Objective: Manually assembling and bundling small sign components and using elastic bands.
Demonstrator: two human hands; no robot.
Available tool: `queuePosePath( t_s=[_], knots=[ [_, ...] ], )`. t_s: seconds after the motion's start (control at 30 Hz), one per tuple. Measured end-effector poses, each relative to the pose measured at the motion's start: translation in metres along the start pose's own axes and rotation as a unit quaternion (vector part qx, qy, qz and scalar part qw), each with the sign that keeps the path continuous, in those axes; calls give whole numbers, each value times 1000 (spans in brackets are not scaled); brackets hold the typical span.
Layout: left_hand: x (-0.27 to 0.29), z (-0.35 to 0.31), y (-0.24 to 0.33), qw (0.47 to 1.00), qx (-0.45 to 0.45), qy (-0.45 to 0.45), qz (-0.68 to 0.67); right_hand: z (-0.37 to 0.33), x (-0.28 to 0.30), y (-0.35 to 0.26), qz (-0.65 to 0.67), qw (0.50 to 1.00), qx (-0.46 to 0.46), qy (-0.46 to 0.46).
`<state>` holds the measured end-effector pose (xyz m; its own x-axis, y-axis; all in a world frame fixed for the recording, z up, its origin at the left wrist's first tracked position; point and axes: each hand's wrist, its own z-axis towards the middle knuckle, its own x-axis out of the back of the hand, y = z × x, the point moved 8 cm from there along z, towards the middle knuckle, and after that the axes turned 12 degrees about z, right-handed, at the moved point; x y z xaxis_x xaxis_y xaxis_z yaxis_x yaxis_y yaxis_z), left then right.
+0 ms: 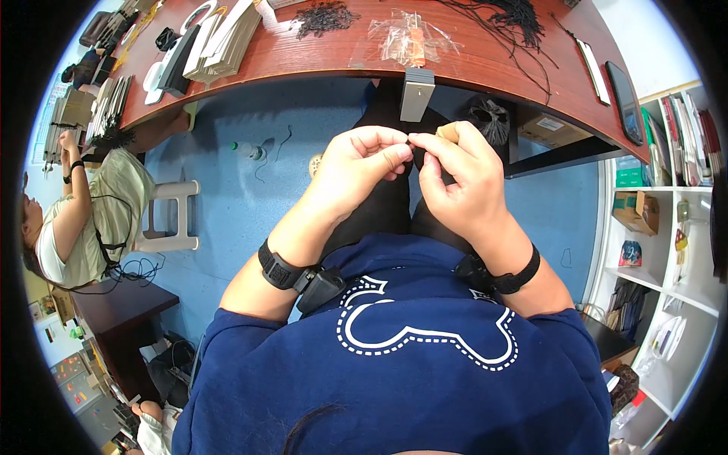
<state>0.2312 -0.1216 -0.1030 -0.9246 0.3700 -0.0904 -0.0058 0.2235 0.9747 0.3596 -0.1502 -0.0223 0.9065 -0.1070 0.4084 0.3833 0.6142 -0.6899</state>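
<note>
My left hand [356, 168] and my right hand [466, 178] meet just before the table's front edge, above my lap. Thumb and forefinger of each are pinched together, the tips nearly touching. A tiny dark bit shows between them, too small to name. Around one finger of the right hand goes a tan wrap [449, 135]. Just beyond the fingertips, a narrow grey box [416, 97] juts over the table edge. Behind it, on the reddish-brown table [280, 54], lies crumpled clear plastic [390, 45] with an orange piece [415, 47] in it.
Black cords [324, 18] are heaped at the back, with more cords [519, 26] at right. Stacked flat pale boxes [224, 44] stand left. A phone [623, 102] lies at the right end. White shelves [660, 250] line the right. A co-worker [72, 227] sits left by a stool [173, 216].
</note>
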Motion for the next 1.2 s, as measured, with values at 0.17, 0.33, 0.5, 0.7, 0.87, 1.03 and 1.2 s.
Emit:
queuePosePath(
  t_s=[0.17,0.33,0.5,0.7,0.87,1.03,1.2],
  knots=[
    [1,1,-3,999,21,-12,-47,-3,-1,1,30,999,39,-6],
    [-1,0,-2,997,48,-16,-51,-2,1,2,43,997,64,-15],
    [0,-5,26,982,-49,32,182,-17,-22,60,399,856,-327,-29],
    [-9,-14,67,871,-218,62,435,-18,-19,62,313,894,-316,-47],
    [-14,-18,77,834,-269,65,477,-13,-14,54,264,915,-300,-61],
    [-17,-21,81,797,-303,74,517,-14,-17,57,271,918,-286,-49],
    [-20,-22,81,794,-285,112,525,-5,-14,38,161,966,-199,-32]
  ],
)
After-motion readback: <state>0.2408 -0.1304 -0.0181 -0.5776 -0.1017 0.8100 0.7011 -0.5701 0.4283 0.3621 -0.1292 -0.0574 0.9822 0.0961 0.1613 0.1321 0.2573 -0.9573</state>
